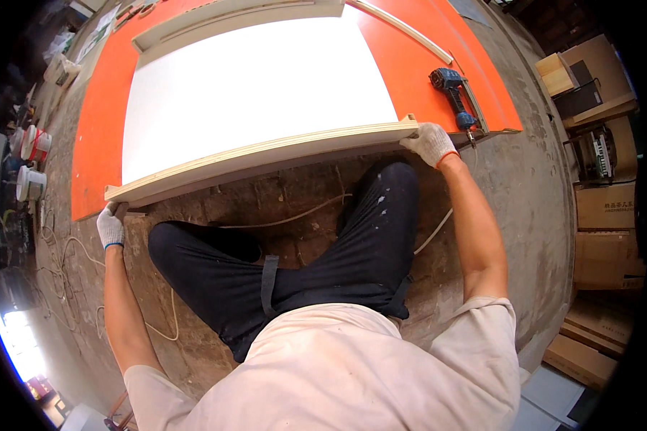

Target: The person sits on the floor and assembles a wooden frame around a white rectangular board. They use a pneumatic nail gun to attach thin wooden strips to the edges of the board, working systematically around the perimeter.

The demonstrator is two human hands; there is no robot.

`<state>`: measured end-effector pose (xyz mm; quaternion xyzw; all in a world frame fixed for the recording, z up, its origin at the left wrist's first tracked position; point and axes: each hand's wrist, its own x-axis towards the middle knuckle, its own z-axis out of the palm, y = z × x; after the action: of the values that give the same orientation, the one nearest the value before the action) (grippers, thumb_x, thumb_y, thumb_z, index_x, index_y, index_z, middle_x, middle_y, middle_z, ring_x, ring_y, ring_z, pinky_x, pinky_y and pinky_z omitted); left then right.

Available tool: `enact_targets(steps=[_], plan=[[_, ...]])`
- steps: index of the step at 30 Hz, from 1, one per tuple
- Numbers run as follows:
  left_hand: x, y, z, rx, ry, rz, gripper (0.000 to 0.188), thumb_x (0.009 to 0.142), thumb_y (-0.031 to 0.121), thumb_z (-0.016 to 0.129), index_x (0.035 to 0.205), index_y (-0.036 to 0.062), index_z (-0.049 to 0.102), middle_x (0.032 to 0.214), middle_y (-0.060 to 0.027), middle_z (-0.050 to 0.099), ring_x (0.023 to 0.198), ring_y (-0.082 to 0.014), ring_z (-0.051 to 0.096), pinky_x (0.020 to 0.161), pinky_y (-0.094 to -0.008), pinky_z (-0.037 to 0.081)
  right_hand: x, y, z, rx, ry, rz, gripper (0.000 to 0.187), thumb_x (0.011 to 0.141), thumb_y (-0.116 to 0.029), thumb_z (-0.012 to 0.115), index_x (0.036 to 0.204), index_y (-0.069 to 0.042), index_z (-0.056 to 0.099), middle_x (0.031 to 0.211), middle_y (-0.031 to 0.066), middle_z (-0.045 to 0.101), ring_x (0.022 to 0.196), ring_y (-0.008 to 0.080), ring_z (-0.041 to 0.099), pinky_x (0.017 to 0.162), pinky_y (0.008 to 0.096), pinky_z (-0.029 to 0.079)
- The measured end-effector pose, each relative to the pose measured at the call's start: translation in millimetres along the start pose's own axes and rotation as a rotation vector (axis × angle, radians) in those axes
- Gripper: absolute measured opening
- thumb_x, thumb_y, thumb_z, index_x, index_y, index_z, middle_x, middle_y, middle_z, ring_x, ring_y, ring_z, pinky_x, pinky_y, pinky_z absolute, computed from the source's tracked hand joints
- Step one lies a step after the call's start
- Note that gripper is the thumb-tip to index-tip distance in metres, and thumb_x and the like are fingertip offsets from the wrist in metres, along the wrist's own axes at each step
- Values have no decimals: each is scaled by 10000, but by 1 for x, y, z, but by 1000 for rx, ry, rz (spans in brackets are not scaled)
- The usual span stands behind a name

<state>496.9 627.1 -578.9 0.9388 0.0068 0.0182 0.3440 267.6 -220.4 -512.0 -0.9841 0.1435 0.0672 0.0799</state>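
A white panel lies on an orange board in front of me. Along its near edge runs a long plywood strip, with its pale layered edge facing up. My left hand, in a white knit glove with a blue cuff, grips the strip's left end from below; its fingertips are partly hidden. At the opposite end my right hand, in a white glove with an orange cuff, is closed around the corner. A blue and black nail gun lies just beyond my right hand.
The orange board rests low above the floor. A similar strip edges the panel's far side, and a loose pale strip lies at the far right. Hoses cross the floor. Cardboard boxes line the right, buckets the left.
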Motion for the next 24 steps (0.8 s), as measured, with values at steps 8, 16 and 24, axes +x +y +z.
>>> enact_targets(steps=[8, 16, 24], plan=[[1, -2, 3, -29, -3, -9, 342, 1047, 192, 798, 1303, -35, 800, 1183, -144, 862, 1084, -179, 777, 972, -354, 576, 2, 9, 7, -17, 36, -47, 501, 945, -473, 791, 1091, 3, 847, 1092, 307, 789, 1081, 447, 773, 1005, 522, 598], [-2, 7, -1, 5, -10, 18, 355, 1086, 172, 758, 1355, -59, 770, 1239, -121, 838, 1120, -201, 759, 1019, -350, 566, -2, 0, 8, 12, 68, -21, 441, 943, -456, 784, 1064, -39, 862, 1094, 277, 797, 1069, 436, 773, 988, 516, 602], [9, -26, -8, 53, -21, 43, 355, 1048, 170, 785, 1340, -32, 773, 1225, -137, 844, 1142, -185, 760, 1012, -356, 570, -3, -3, 0, 0, 53, -8, 401, 958, -406, 781, 1126, -49, 855, 1133, 251, 805, 1115, 418, 770, 1016, 500, 598]])
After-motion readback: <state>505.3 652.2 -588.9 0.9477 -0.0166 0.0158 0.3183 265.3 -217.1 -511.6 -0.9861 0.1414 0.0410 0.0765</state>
